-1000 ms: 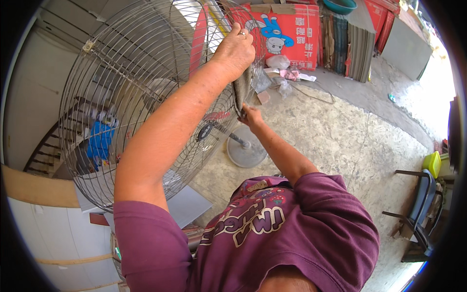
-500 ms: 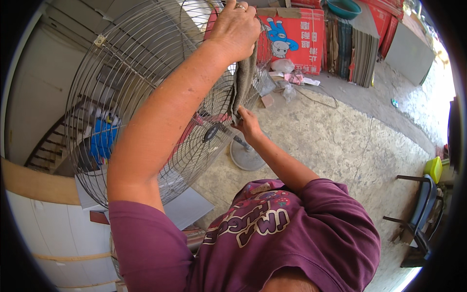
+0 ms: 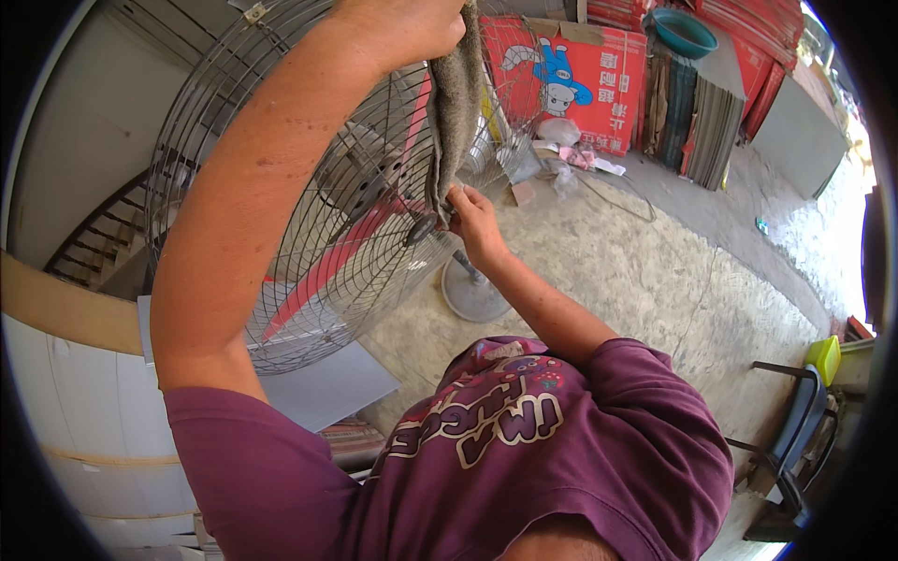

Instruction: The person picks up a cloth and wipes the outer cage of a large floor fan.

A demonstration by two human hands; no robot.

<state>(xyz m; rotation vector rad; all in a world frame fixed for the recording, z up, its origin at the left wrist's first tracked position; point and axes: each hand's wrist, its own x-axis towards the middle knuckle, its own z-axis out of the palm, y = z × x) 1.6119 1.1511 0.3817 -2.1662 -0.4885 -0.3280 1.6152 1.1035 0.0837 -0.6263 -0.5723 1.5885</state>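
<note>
A large standing fan fills the left middle, with a round wire cage (image 3: 201, 178) and red blades (image 3: 323, 271). A grey cloth (image 3: 456, 98) hangs lengthwise along the right edge of the cage. My left hand (image 3: 402, 30) grips its upper part near the top of the view; some of the fingers are cut off by the picture's edge. Lower down, my right hand (image 3: 477, 224) pinches the bottom end of the cloth, close to the dark hub (image 3: 421, 229) on the cage. The fan's round grey base (image 3: 472, 292) stands on the floor below.
Red printed boxes (image 3: 599, 84) and stacked flat panels (image 3: 697, 122) stand at the back right, topped by a teal basin (image 3: 685, 33). Plastic scraps (image 3: 564, 178) lie before them. A chair (image 3: 795, 430) is at the right, a grey board (image 3: 327, 383) below the cage.
My left hand has moved up and left in the picture, partly leaving it. My right hand stays at the cloth's lower end. More of the red blades shows behind the cage.
</note>
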